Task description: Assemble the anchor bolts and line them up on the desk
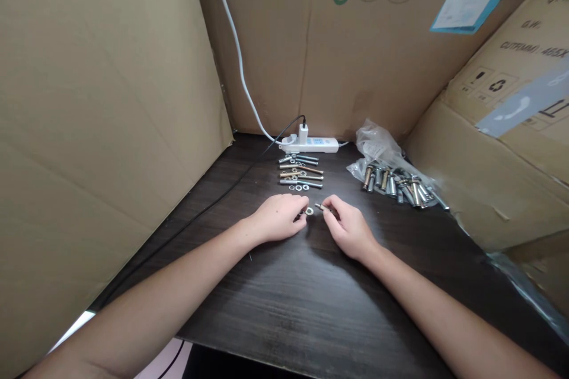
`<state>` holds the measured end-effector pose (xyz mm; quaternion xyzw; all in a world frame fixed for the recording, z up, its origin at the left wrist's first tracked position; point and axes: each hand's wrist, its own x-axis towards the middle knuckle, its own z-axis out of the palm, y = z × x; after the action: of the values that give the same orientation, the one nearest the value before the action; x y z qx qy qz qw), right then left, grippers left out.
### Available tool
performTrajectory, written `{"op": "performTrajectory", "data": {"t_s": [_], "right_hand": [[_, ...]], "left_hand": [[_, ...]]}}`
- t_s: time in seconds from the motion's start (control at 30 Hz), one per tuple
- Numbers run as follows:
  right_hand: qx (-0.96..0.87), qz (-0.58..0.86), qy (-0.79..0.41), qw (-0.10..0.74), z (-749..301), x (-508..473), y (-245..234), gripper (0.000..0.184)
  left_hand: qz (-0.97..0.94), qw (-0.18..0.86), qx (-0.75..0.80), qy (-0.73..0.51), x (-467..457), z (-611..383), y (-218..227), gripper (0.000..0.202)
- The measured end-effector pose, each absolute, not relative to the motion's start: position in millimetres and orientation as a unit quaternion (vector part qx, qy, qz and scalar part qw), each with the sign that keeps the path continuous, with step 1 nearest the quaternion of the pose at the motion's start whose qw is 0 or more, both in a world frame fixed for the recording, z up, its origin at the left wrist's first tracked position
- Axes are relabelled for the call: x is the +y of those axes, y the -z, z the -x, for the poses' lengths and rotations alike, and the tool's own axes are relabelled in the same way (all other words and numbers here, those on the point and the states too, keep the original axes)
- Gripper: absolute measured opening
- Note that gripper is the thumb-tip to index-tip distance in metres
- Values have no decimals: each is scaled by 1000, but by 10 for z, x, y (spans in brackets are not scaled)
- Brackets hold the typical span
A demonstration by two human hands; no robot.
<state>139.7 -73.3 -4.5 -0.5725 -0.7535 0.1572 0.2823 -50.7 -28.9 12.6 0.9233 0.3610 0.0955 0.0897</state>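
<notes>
My left hand (pixel 282 217) rests low over the dark table, its fingers curled towards the thumb. What lies between its fingertips is too small and shaded to make out. A flat ring washer (pixel 309 211) shows right beside those fingertips. My right hand (pixel 349 226) pinches a metal bolt (pixel 319 206), whose end points left towards the washer. The rest of that bolt is hidden by my fingers. Just beyond my hands, bolts and metal sleeves (pixel 301 176) lie in rows, with loose washers and nuts (pixel 299 188) among them.
A clear plastic bag (pixel 377 143) with several anchor bolts (pixel 393 183) spilling from it lies at the right. Behind the rows stands a white power strip (pixel 326 144) with a plugged-in adapter. A black cable (pixel 213 201) crosses the left side. Cardboard boxes (pixel 284 41) wall in the table (pixel 284 308).
</notes>
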Motion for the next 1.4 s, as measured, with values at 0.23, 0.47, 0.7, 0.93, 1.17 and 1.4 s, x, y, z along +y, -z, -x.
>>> {"op": "performTrajectory", "data": {"t_s": [0.23, 0.47, 0.7, 0.93, 1.17, 1.4], "right_hand": [[-768, 566, -136, 268, -1388, -720, 97, 20], [-779, 555, -145, 255, -1373, -724, 97, 21], [-736, 608, -159, 252, -1373, -731, 35, 24], [-741, 588, -166, 280, -1393, -726, 21, 15], [-750, 569, -176, 286, -1395, -701, 74, 26], [-742, 578, -183, 288, -1395, -703, 83, 27]], "left_hand": [[-915, 99, 378, -103, -294, 503, -147, 8], [-913, 92, 386, -95, -290, 518, -146, 6], [-910, 106, 392, -88, -292, 509, -170, 5], [-904, 130, 392, -107, -292, 515, -168, 7], [-913, 124, 376, -98, -275, 523, -153, 9], [-913, 104, 384, -89, -268, 533, -131, 11]]}}
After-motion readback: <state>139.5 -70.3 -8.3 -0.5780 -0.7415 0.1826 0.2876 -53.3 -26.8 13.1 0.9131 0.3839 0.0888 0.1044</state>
